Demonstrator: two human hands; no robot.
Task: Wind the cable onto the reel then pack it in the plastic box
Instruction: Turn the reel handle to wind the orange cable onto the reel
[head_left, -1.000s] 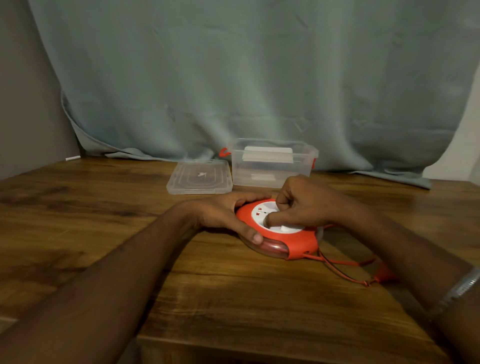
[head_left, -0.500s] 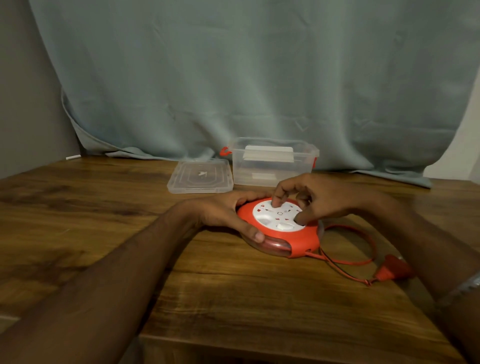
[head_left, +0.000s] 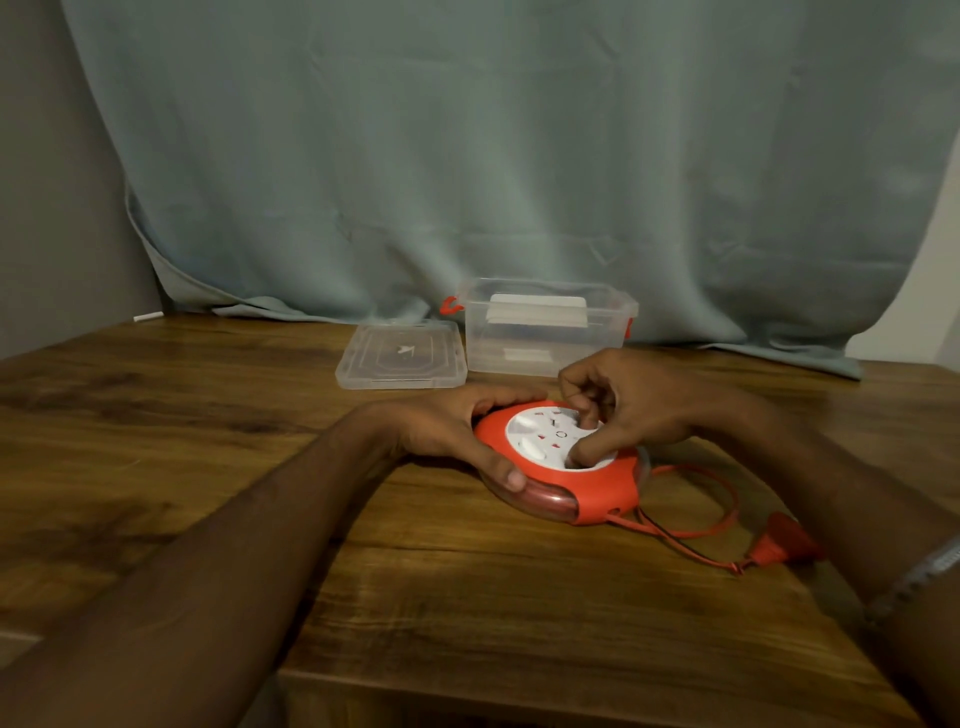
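Fingertips of your right hand (head_left: 631, 410) curl into the white face of the reel (head_left: 563, 462), gripping it, while your left hand (head_left: 457, 434) clamps the reel's left rim. Loose cable (head_left: 722, 501) trails out from the reel's right side, ending at the plug (head_left: 787, 543), so your right hand is the nearer one to feed it in. Beyond the reel stands one open plastic box (head_left: 550, 332), one lid (head_left: 400, 356) beside it. One reel, one cable, one plug on the worktop (head_left: 208, 441).
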